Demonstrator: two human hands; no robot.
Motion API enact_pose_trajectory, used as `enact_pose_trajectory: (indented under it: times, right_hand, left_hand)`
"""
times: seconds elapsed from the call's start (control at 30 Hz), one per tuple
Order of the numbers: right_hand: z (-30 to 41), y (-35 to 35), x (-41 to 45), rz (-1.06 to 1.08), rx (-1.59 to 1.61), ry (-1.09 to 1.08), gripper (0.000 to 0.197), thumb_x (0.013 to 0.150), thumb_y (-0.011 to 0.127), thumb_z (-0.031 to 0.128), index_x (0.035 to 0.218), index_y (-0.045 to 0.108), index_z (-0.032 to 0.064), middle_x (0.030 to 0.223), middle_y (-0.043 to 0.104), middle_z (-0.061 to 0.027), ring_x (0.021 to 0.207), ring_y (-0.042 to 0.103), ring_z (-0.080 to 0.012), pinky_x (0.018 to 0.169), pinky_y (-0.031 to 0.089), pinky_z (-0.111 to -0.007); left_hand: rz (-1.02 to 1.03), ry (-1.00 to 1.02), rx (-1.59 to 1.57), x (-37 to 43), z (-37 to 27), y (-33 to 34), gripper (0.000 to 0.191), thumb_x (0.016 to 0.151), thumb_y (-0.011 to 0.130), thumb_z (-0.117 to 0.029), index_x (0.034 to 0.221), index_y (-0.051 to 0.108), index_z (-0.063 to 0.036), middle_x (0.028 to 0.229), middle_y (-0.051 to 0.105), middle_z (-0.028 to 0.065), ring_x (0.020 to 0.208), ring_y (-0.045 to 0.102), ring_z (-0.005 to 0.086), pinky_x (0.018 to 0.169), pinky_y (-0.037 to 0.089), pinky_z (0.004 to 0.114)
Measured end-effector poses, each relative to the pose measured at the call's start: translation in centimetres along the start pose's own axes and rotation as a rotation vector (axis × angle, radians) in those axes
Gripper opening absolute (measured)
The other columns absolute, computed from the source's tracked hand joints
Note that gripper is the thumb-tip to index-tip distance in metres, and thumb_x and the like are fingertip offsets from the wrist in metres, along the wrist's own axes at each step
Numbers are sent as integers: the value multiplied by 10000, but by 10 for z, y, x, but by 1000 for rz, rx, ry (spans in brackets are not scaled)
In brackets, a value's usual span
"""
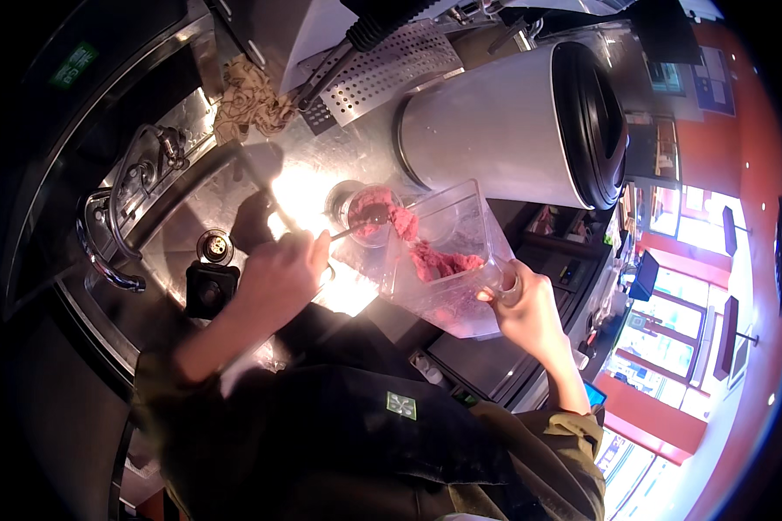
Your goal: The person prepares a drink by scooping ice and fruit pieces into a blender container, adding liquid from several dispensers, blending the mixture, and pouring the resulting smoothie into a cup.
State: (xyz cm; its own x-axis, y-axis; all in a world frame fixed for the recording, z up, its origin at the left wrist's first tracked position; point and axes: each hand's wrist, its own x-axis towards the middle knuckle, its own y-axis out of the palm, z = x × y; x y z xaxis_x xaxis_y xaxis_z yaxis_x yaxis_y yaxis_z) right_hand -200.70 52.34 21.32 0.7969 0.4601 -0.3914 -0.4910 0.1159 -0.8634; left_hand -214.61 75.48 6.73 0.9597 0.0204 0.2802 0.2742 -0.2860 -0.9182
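Observation:
My left hand (283, 270) grips the handle of a metal spoon (348, 231), whose bowl end is among pink slush (370, 207) at the mouth of a clear cup (365, 238). The cup rests on the steel counter. In my right hand (531, 306) is the handle of a clear blender jug (449, 312), tipped so its mouth is beside the cup. More pink icy mix (443, 260) lies along the jug's inner wall, and a lump bridges from the jug's lip to the cup. The spoon's bowl is partly hidden by the slush.
A large white canister with a black lid (495, 124) stands behind the jug. On the left is a steel sink with a chrome faucet (114, 277), a drain (216, 246) and a black square part (212, 291). A crumpled brown cloth (251, 101) lies near a perforated steel tray (384, 71).

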Motion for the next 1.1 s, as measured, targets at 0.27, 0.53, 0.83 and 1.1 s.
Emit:
enact_pose_trajectory:
  times: [0.27,0.53,0.83,1.1]
  right_hand:
    - [0,-2,-3,15,-21,15,296,693,717,114,836,535,-70,588,516,-182,492,441,-187,514,408,-296]
    - [1,-7,-4,12,-20,3,267,685,713,95,764,514,-64,554,488,-180,464,442,-231,496,397,-310]
    - [8,-3,1,3,-51,-65,241,667,701,66,765,531,-74,597,516,-224,561,570,-337,519,420,-326]
    - [7,-3,0,21,-28,-24,257,683,706,89,759,512,-61,581,487,-192,483,445,-264,503,397,-313]
  left_hand:
    - [332,300,220,33,-19,14,182,698,557,-80,866,595,-20,681,470,35,631,527,163,454,413,247]
    - [11,15,142,12,-25,-40,128,689,577,-103,807,605,-63,640,423,3,585,490,121,451,397,237]
    - [-30,128,-6,14,-37,7,200,698,573,-125,886,584,-56,647,437,-11,559,486,94,407,403,212]
    - [-25,-107,-26,-1,-24,-20,286,696,551,-72,974,607,-34,641,425,35,541,484,151,441,397,271]
